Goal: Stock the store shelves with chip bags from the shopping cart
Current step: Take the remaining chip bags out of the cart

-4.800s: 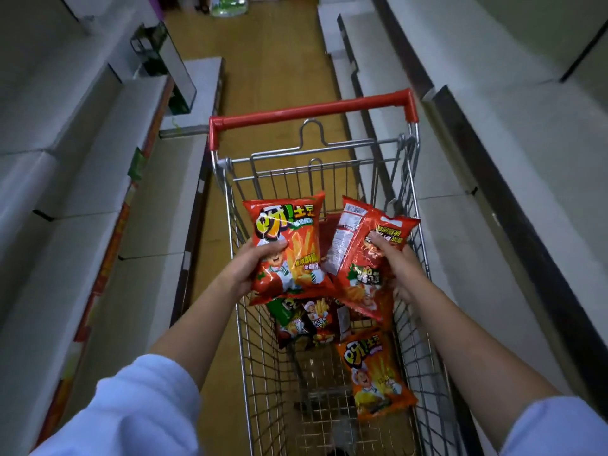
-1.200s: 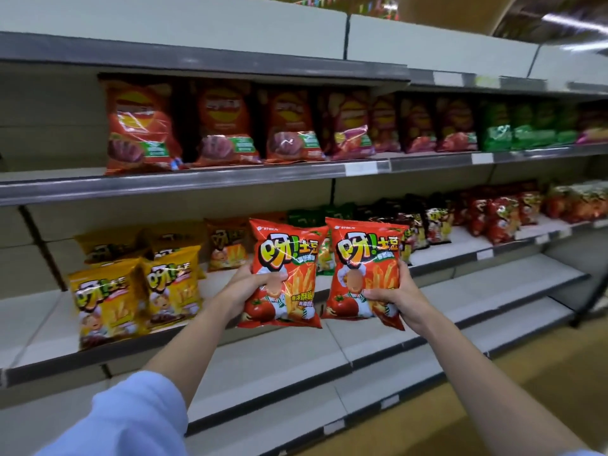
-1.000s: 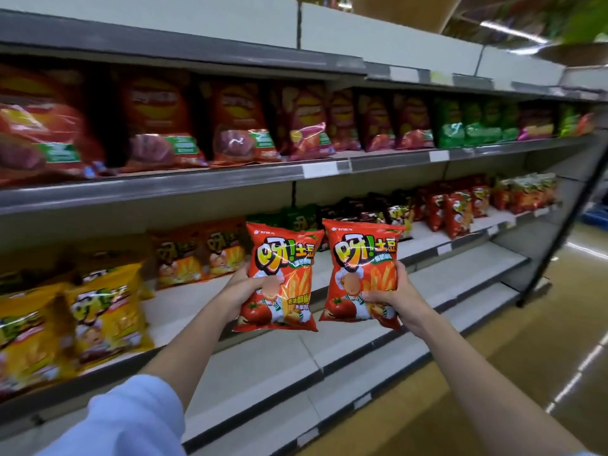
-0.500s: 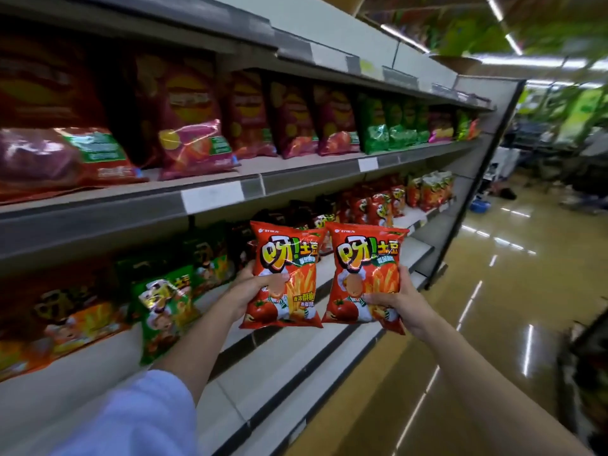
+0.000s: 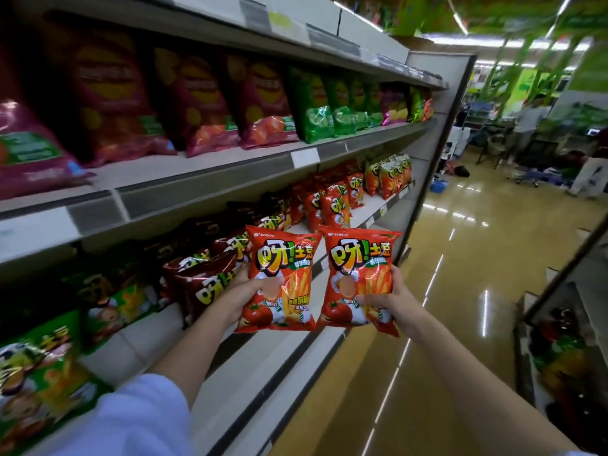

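The left hand (image 5: 245, 296) grasps one red chip bag (image 5: 279, 279) by its lower left edge, thumb across the front. The right hand (image 5: 393, 301) grasps a second red chip bag (image 5: 358, 278) the same way from its lower right. Both bags stand upright, long axis running 12 to 6 o'clock, printed fronts facing the camera, side by side and possibly just touching. They hang in front of the middle shelf (image 5: 210, 189), whose stocked red bags (image 5: 332, 205) lie toward 1 o'clock.
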{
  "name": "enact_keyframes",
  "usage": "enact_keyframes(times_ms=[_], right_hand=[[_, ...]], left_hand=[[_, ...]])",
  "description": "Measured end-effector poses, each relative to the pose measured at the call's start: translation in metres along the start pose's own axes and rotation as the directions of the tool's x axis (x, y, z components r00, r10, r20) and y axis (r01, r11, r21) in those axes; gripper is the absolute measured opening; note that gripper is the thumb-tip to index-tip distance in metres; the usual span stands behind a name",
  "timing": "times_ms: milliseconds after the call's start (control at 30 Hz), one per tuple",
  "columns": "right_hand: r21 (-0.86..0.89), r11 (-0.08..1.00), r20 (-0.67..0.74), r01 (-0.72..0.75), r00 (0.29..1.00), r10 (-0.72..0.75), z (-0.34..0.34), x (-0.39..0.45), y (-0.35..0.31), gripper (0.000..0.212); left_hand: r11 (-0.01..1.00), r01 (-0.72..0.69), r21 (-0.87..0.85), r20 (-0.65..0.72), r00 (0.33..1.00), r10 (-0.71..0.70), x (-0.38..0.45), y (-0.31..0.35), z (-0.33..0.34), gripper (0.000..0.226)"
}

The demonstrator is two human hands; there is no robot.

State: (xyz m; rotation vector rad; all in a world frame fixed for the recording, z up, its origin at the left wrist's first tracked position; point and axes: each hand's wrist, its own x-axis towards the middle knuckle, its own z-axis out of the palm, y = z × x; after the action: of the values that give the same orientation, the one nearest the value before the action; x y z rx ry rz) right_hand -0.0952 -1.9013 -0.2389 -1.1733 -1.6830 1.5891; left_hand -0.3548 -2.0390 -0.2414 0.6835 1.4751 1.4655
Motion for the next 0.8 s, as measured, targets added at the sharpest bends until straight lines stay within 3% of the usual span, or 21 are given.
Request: enact_keyframes(times_ms=[233,500,800], right_hand=[[0.008,0.999,0.055,0.039,0.998,-0.039,-0.091,0.088,-0.005,0.107],[0.011,0.998,0.093,0.060,0.994,-0.060,-0.213,0.179,-0.019,0.103],[0.065,0.998,0.088,0.015,0.996,-0.021,-0.301,0.266,-0.010,0.101]], left_hand=[[0.999,-0.038,0.037,-0.043,0.998,0.039,0.071,0.020,0.091,0.054],[0.998,-0.058,-0.004,-0.068,0.996,0.057,0.156,0.032,0.218,0.040],[1.000,-0.018,-0.003,-0.042,0.999,0.017,0.256,0.032,0.300,0.066]])
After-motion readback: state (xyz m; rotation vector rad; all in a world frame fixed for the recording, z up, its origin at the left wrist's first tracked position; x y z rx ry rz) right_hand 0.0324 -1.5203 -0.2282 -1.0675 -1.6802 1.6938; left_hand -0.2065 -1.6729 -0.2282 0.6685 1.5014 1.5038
